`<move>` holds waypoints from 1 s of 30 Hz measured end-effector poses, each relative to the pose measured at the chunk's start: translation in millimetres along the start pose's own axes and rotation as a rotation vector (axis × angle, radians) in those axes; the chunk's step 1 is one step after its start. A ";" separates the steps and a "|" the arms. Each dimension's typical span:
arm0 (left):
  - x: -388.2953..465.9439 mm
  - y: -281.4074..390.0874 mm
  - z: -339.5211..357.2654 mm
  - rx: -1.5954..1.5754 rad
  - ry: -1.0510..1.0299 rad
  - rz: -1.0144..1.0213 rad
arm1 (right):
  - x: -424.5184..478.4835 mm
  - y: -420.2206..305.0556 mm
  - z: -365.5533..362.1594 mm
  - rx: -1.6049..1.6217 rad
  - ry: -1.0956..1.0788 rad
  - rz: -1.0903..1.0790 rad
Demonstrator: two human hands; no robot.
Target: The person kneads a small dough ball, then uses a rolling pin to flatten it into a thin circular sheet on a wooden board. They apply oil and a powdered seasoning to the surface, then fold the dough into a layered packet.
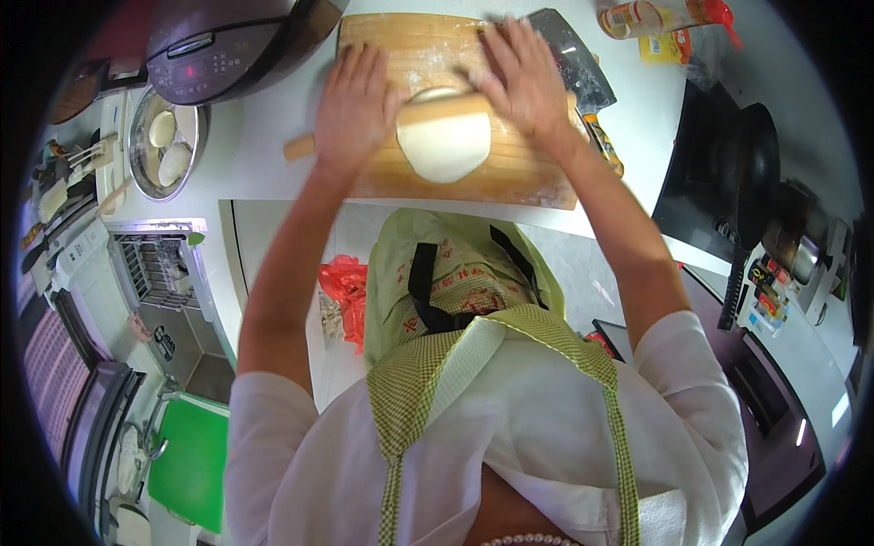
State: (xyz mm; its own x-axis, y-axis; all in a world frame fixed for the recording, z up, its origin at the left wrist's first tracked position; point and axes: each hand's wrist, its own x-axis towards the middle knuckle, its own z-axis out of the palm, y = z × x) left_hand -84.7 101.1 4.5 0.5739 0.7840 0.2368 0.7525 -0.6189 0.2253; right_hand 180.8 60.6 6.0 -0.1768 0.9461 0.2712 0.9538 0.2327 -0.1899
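Observation:
A wooden rolling pin lies slantwise across a flattened round of white dough on a floured wooden board. My left hand rests its palm on the pin left of the dough, fingers stretched forward. On the other side, my right hand presses on the pin with fingers spread, slightly blurred. Neither hand wraps its fingers round the wood. Most of the dough shows on my side of the pin, with a thin rim beyond it. Both hands hide parts of the pin.
A cleaver lies along the board's right edge, near a bottle and yellow packet. At left are a rice cooker and a steel bowl holding dough pieces. A black pan sits far right.

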 end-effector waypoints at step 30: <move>-70.8 13.6 -15.9 -0.130 -0.039 0.094 | -5.4 -73.2 3.2 0.348 -0.188 0.037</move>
State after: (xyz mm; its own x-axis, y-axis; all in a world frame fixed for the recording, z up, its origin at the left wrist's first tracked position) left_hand -120.2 36.5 5.8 0.6536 0.7222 0.2262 0.6485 -0.6885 0.3245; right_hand 111.2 39.1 15.4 -0.2161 0.9725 0.0872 0.8266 0.2297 -0.5137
